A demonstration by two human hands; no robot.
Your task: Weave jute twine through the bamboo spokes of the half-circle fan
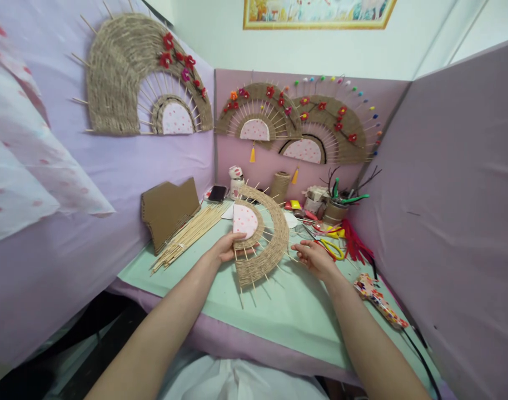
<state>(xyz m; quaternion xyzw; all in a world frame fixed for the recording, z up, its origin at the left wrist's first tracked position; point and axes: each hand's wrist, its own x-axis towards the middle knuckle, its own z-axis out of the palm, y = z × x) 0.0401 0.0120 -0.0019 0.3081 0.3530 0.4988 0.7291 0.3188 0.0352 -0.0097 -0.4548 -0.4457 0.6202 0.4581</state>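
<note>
My left hand (pixel 231 247) grips a half-round fan of woven twine on thin wooden sticks (pixel 279 222), which stands tilted with its straight side to the left. The thumb presses near the white half-circle with pink dots (pixel 244 221) at the fan's middle; the other fingers go behind the sticks. Stick ends poke out past the twine band. Beside the fan's right edge is my right hand (pixel 314 258), its fingers bent and drawn together close to a stick end. Whatever thin thing may lie between those fingertips is too small to make out.
A bundle of sticks (pixel 191 236) and brown cardboard (pixel 168 211) lie left. Yellow-handled scissors (pixel 332 249), red strands (pixel 356 241) and a patterned glue gun (pixel 379 300) with a cord lie right. A twine spool (pixel 280 186) stands behind. Finished fans (pixel 116 72) hang on the partitions.
</note>
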